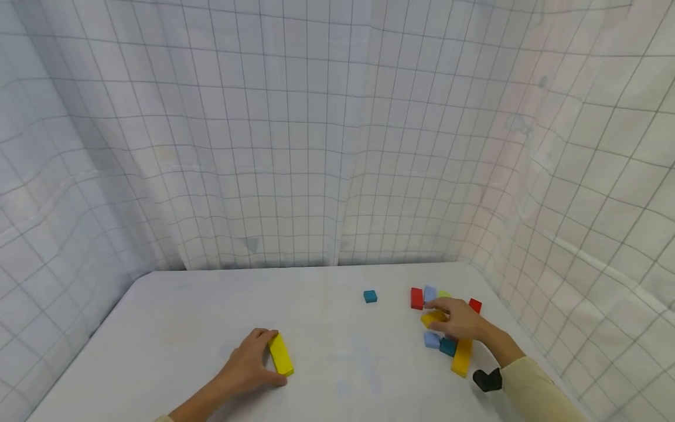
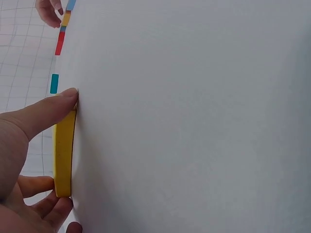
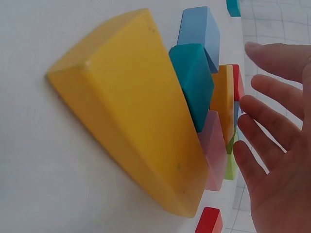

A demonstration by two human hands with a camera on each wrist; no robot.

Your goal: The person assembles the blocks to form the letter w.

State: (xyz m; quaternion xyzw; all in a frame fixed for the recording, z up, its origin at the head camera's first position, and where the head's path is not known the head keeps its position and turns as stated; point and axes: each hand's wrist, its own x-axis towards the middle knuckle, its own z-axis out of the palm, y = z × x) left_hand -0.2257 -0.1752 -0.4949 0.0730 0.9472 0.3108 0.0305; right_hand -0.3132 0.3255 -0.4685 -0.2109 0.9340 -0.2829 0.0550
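My left hand (image 1: 245,366) pinches a long yellow block (image 1: 281,354) by its two ends, thumb at the near end and fingers at the far end. In the left wrist view, the block (image 2: 64,155) stands on its narrow side on the white table. Over a cluster of coloured blocks at the right is my right hand (image 1: 459,318), its fingers loosely bent. Its fingertips overlap a smaller orange-yellow block (image 1: 431,318) in the head view. The right wrist view shows the fingers (image 3: 265,104) spread, holding nothing. Closest to that camera lies a large orange-yellow block (image 3: 131,111).
Beside the large block are a teal block (image 1: 448,347), a light blue block (image 1: 431,340) and a pink block (image 3: 212,150). A red block (image 1: 416,298) stands farther back; another teal block (image 1: 370,296) lies apart. Gridded white curtains (image 1: 285,146) enclose the table (image 1: 174,305).
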